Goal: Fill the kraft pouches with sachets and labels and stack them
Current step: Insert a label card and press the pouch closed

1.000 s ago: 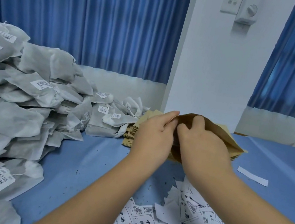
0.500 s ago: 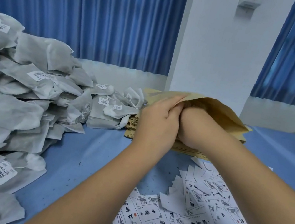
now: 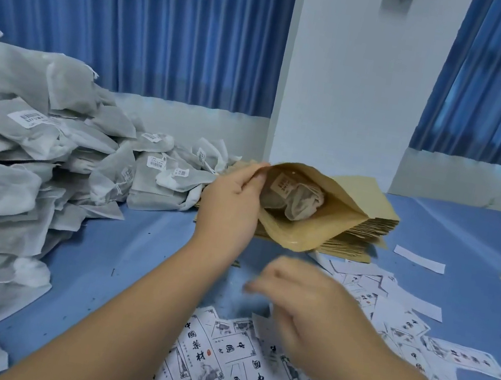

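Left hand: fingers pinch the left mouth edge of the brown kraft paper pouch, holding it open.
Pale fabric sachet: inside the pouch, just right of those fingers.
Right hand: blurred, above the printed white paper labels; whether its fingers are spread or closed cannot be told.

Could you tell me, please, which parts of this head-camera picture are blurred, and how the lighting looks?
Head view: the right hand is motion-blurred, its outline smeared; the left hand, the kraft pouch it pinches and the sachet inside are sharp. Head view, lighting: soft and even, no glare, only faint shadows on the blue table.
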A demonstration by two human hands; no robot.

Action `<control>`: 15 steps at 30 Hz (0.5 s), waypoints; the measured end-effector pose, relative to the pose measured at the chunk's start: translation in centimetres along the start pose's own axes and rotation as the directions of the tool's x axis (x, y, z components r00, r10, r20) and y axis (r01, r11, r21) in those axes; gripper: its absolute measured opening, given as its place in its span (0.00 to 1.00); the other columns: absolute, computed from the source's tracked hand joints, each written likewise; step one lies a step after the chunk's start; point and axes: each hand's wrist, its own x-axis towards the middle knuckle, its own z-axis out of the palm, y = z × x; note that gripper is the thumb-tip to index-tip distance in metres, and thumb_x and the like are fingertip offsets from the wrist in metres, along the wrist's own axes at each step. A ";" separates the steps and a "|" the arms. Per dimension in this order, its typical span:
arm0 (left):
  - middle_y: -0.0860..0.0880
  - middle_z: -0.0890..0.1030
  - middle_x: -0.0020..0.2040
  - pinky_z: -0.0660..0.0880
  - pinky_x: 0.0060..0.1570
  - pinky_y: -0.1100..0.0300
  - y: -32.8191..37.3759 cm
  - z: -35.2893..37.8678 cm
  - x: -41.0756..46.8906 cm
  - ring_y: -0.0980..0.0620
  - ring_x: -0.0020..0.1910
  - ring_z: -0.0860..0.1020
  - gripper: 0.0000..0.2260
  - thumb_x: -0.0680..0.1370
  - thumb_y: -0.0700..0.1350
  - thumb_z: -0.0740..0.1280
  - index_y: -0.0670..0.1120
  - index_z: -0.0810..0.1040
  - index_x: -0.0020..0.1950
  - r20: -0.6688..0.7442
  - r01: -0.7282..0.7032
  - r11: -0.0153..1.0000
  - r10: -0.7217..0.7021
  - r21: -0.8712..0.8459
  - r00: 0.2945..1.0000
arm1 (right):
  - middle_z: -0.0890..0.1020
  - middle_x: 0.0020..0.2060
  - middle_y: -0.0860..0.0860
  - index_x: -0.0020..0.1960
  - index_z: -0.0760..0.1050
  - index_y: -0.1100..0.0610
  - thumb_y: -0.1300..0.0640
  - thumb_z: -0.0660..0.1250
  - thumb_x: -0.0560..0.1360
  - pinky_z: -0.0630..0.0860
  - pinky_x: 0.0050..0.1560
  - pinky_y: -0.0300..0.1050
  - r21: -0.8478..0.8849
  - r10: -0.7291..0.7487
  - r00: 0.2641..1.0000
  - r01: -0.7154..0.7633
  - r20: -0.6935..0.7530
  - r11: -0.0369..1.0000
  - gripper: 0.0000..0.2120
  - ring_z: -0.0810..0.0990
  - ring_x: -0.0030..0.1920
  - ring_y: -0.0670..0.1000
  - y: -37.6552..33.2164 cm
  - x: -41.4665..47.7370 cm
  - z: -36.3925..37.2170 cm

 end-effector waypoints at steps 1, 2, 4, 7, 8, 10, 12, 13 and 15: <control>0.57 0.84 0.47 0.78 0.55 0.46 0.0 0.1 -0.1 0.53 0.52 0.81 0.11 0.79 0.47 0.62 0.56 0.83 0.54 0.013 0.005 1.000 -0.005 0.018 1.000 | 0.80 0.50 0.49 0.55 0.81 0.55 0.68 0.56 0.65 0.77 0.44 0.52 0.032 0.007 0.998 -0.008 0.055 0.999 0.24 0.77 0.48 0.53 0.3 -0.5 0.4; 0.58 0.84 0.46 0.78 0.53 0.45 0.0 0.1 -0.2 0.52 0.50 0.81 0.11 0.77 0.49 0.62 0.59 0.83 0.53 0.034 0.006 0.999 -0.007 0.040 0.999 | 0.78 0.56 0.46 0.60 0.79 0.51 0.66 0.54 0.66 0.75 0.49 0.50 0.055 0.010 0.996 -0.015 0.091 0.998 0.27 0.75 0.53 0.51 0.8 -0.8 0.9; 0.57 0.84 0.44 0.79 0.50 0.44 0.1 0.2 -0.4 0.50 0.48 0.82 0.13 0.74 0.52 0.60 0.62 0.82 0.52 0.088 0.004 0.997 -0.011 0.079 0.996 | 0.71 0.66 0.40 0.68 0.72 0.45 0.66 0.53 0.69 0.69 0.59 0.46 0.055 -0.001 0.985 -0.009 0.173 0.998 0.31 0.69 0.60 0.48 1.5 -1.2 1.4; 0.58 0.85 0.47 0.79 0.53 0.45 0.5 0.3 -0.5 0.52 0.51 0.82 0.14 0.73 0.50 0.62 0.58 0.83 0.54 0.155 0.061 0.997 -0.068 0.049 0.986 | 0.71 0.67 0.40 0.71 0.69 0.45 0.69 0.55 0.68 0.60 0.65 0.37 0.058 -0.049 0.966 0.035 0.255 0.998 0.35 0.66 0.64 0.46 2.1 -1.2 2.2; 0.58 0.84 0.48 0.79 0.53 0.45 0.6 0.4 -0.5 0.52 0.52 0.82 0.15 0.72 0.50 0.62 0.57 0.83 0.54 0.167 0.081 0.996 -0.088 0.049 0.982 | 0.73 0.65 0.41 0.70 0.69 0.45 0.69 0.56 0.68 0.59 0.64 0.36 0.056 -0.051 0.965 0.038 0.257 0.998 0.35 0.66 0.64 0.46 2.2 -1.3 2.4; 0.58 0.84 0.48 0.79 0.53 0.45 0.8 0.3 -0.5 0.52 0.51 0.82 0.14 0.73 0.50 0.63 0.56 0.84 0.55 0.175 0.100 0.993 -0.110 0.065 0.978 | 0.74 0.59 0.43 0.68 0.72 0.44 0.68 0.57 0.69 0.62 0.62 0.39 0.043 -0.041 0.976 0.032 0.212 0.999 0.32 0.68 0.61 0.48 2.4 -1.6 2.7; 0.58 0.84 0.47 0.79 0.53 0.45 0.9 0.3 -0.5 0.52 0.50 0.82 0.12 0.76 0.47 0.64 0.55 0.84 0.54 0.175 0.100 0.992 -0.112 0.077 0.978 | 0.74 0.52 0.46 0.63 0.77 0.46 0.67 0.57 0.70 0.66 0.55 0.43 0.046 -0.036 0.988 0.030 0.150 0.998 0.27 0.69 0.55 0.50 2.5 -1.7 2.6; 0.58 0.84 0.46 0.79 0.53 0.45 0.9 0.2 -0.5 0.52 0.50 0.82 0.11 0.77 0.45 0.63 0.55 0.84 0.54 0.176 0.098 0.991 -0.112 0.085 0.978 | 0.74 0.49 0.46 0.59 0.79 0.47 0.66 0.59 0.71 0.67 0.51 0.43 0.046 -0.039 0.991 0.033 0.129 0.998 0.23 0.70 0.53 0.50 2.5 -1.8 2.4; 0.59 0.84 0.45 0.80 0.51 0.45 0.9 0.2 -0.4 0.51 0.47 0.83 0.11 0.78 0.44 0.63 0.55 0.84 0.53 0.181 0.097 0.989 -0.116 0.110 0.977 | 0.73 0.45 0.46 0.50 0.81 0.48 0.63 0.64 0.72 0.65 0.47 0.41 0.009 -0.046 0.994 0.046 0.096 0.999 0.14 0.70 0.49 0.48 2.6 -1.9 1.8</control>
